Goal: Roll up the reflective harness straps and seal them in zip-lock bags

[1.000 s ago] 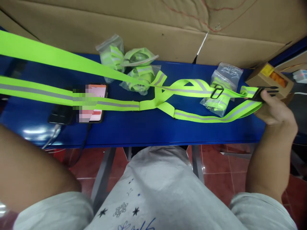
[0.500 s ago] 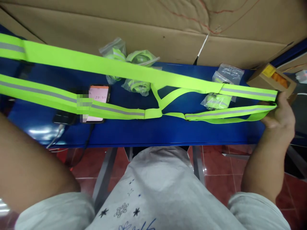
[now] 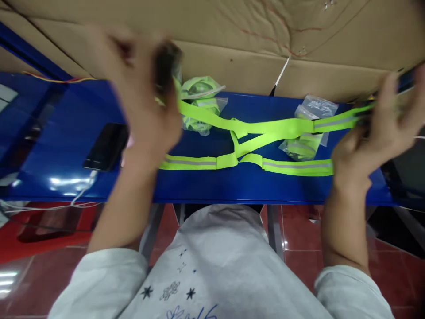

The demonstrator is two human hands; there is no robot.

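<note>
A neon-yellow reflective strap harness point(image 3: 288, 128) with grey stripes stretches between my hands over the blue table. Its upper and lower straps are joined by crossing pieces near the middle. My left hand point(image 3: 146, 102), smeared by motion, is closed on the harness's left end, where a dark piece point(image 3: 168, 66) sticks out by the fingers. My right hand point(image 3: 375, 137) holds the right end, with some fingers spread; a small black part point(image 3: 363, 122) shows at its palm. Behind the harness lie clear bags with folded neon straps, one bag point(image 3: 202, 88) left of centre and another point(image 3: 300, 146) at right.
The blue table point(image 3: 199, 190) runs across the view, with a cardboard wall point(image 3: 226, 66) behind it. A black device point(image 3: 108, 146) with a white cable point(image 3: 79, 195) lies at left. The phone is mostly hidden behind my left forearm.
My left hand has come into view from the left, bringing its end of the harness inward. My right hand has shifted slightly left, its fingers spreading. The straps span a shorter distance.
</note>
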